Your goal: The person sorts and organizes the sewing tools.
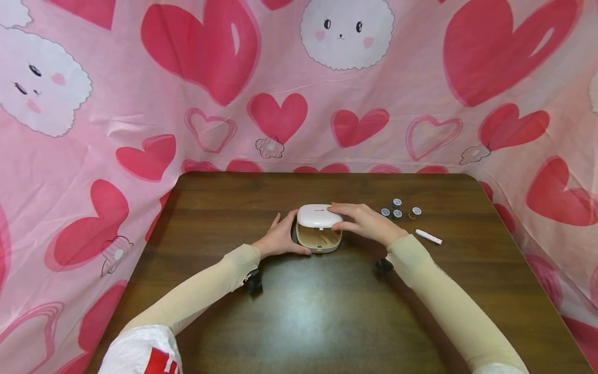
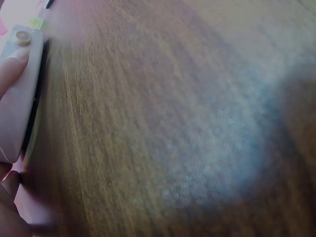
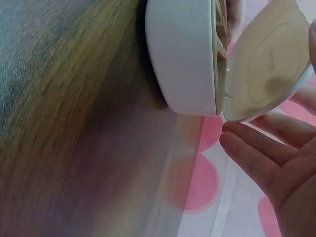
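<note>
A small white case [image 1: 330, 249] with rounded corners sits on the table in the head view, its lid [image 1: 312, 214] raised partway. The beige inside with dividers shows in the gap, but most of it is hidden under the lid. My left hand [image 1: 277, 239] grips the case's left side, thumb along the front edge. In the left wrist view that thumb lies just below a round beige button [image 2: 22, 37] on the case front. My right hand [image 1: 366, 221] holds the lid by its right side; in the right wrist view its fingers [image 3: 261, 148] lie behind the lid.
Several small thread spools [image 1: 396, 214] stand to the right of my right hand. A slim white-and-pink stick-shaped item [image 1: 429, 237] lies nearby. Pink heart-patterned cloth [image 1: 317, 88] hangs behind and beside the brown wooden table [image 1: 224, 208].
</note>
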Demonstrator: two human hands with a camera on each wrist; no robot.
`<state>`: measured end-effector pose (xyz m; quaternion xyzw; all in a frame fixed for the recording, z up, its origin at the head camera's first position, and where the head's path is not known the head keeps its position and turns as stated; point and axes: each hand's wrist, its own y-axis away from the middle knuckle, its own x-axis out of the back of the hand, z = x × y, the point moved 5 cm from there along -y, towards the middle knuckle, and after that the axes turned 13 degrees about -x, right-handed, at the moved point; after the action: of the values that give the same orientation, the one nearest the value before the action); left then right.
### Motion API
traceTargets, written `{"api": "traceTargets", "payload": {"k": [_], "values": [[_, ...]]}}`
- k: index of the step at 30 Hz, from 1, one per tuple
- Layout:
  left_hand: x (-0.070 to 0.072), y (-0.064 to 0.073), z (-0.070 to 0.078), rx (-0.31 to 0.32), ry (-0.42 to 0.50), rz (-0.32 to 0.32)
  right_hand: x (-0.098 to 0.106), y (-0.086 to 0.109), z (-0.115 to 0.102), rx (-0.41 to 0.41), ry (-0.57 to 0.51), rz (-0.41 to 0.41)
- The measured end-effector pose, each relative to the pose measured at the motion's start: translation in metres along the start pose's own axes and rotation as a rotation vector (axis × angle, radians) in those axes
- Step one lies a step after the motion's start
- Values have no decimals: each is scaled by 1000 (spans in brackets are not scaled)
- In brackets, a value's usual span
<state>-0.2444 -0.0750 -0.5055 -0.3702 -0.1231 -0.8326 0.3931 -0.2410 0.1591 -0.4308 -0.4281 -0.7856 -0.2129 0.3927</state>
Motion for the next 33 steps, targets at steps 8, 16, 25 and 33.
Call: {"api": "traceTargets", "payload": {"k": [8,16,25,33], "values": [[1,1,1,0,-2,1,11,1,-1,37,-40,59],[0,0,0,11,-31,-17,24,-2,-1,78,-73,156],[-1,-1,-1,8,-41,-13,30,-10,7,3,-139,206],[0,0,1,19,-47,-20,33,-16,14,-43,-200,285]]}}
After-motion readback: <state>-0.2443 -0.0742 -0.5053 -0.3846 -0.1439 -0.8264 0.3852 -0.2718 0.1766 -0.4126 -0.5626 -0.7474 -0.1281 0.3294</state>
